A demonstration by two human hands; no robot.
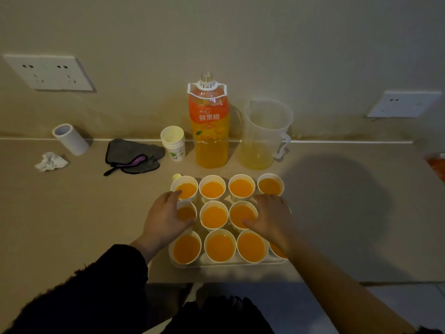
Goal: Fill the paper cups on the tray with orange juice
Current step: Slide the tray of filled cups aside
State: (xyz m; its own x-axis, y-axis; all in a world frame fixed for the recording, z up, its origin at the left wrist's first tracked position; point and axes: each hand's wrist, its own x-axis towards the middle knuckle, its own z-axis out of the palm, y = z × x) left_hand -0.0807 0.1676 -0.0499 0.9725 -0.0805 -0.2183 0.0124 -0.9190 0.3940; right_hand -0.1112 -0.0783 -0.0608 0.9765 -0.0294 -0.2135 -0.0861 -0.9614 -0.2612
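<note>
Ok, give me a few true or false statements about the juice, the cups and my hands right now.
1. The orange juice bottle has its cap on. False: its neck is open, with no cap.
2. Every paper cup on the tray whose inside shows holds orange juice. True.
3. The clear jug stands to the right of the bottle. True.
4. The stack of spare cups stands on the tray. False: it stands on the table, behind the tray and left of the bottle.
5. The left hand and the right hand are both over the tray's cups. True.
</note>
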